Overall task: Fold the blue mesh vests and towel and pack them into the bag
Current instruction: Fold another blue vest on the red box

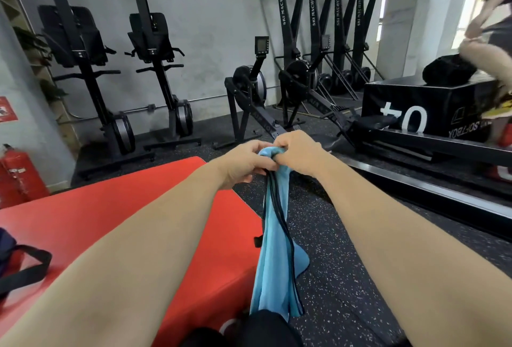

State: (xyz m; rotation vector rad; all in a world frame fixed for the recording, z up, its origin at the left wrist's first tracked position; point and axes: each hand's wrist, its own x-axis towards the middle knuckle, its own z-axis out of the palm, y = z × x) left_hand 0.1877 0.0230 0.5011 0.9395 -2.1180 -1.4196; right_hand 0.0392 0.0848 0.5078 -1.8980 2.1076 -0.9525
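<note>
You have both grips together in front of you, above the far corner of the table [124,208]. The left grip [243,163] and the right grip [299,152] are each clenched on the top of the vest [273,249]. The fingers curl round a bunched fold of light blue cloth, and the knuckles nearly touch.

From your grips the vest hangs straight down in a narrow, gathered strip, with dark trim running along its length (whether the cloth is mesh cannot be made out). Its lower end reaches your dark-clad legs at the bottom edge of the view. One rounded flap sticks out to the right over the speckled floor [346,263]. The vest hangs just beside the table's right edge.

The bag [7,247] sits on the table at the far left, well apart from the vest and mostly cut off by the frame. Its black strap [30,269] loops out across the red top.

Beyond you, rowers [249,89] stand along the wall and an extinguisher [16,172] is at the left. Another person [487,41] is at a black box [415,108] on the right.
</note>
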